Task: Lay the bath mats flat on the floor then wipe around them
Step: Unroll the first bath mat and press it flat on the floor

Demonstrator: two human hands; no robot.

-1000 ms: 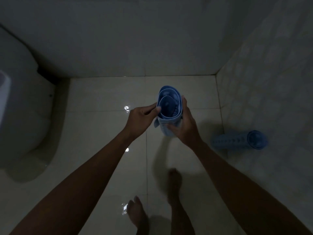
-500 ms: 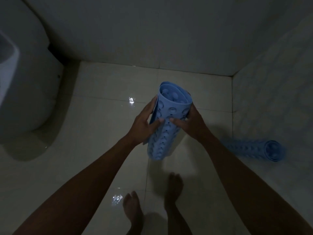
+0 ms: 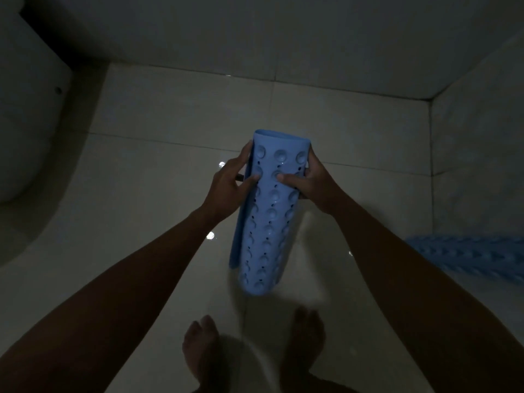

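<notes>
A rolled blue bath mat (image 3: 269,222) with suction cups and small holes hangs upright above the tiled floor, its lower end pointing down. My left hand (image 3: 226,185) grips its upper left side, thumb pressed on the front. My right hand (image 3: 309,180) grips the upper right side, thumb also on the front. A second rolled blue bath mat (image 3: 467,258) lies on its side on the floor at the right, partly cut off by the frame edge.
A white toilet (image 3: 28,114) stands at the left. Tiled walls close in at the back (image 3: 255,32) and the right (image 3: 482,151). The floor (image 3: 170,137) is glossy with wet glints. Two bare feet (image 3: 201,344) stand below the held mat.
The held mat has loosened and lengthened downward, its open end no longer facing me. Both hands shifted to grip its upper sides. The view moved closer to the corner.
</notes>
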